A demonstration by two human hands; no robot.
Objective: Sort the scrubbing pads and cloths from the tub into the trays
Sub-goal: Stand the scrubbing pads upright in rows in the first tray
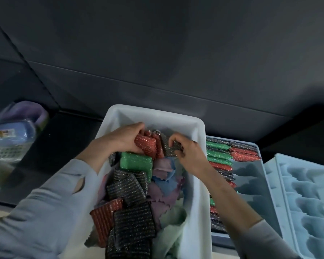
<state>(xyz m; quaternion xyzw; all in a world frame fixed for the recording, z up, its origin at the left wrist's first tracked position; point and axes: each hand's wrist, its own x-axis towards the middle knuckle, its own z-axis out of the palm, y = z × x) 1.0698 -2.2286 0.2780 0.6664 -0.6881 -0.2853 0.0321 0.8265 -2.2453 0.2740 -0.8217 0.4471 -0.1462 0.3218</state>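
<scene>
A white tub (pixel 198 126) in front of me holds glittery scrubbing pads in red, green and black, plus purple, blue and pale green cloths (pixel 166 181). Both hands are inside its far end. My left hand (pixel 124 139) grips a red pad (pixel 146 146). My right hand (pixel 189 152) pinches a grey-black pad (pixel 173 148). A green pad (pixel 136 163) lies just below the left hand. Right of the tub, a pale blue tray (pixel 251 176) has rows of sorted pads (pixel 220 157) standing on edge.
A second pale blue moulded tray (pixel 307 193) with bare slots sits at the far right. At the left edge, blurred, stand a blue packaged item (pixel 11 131) and a purple thing behind it. A dark wall rises behind the table.
</scene>
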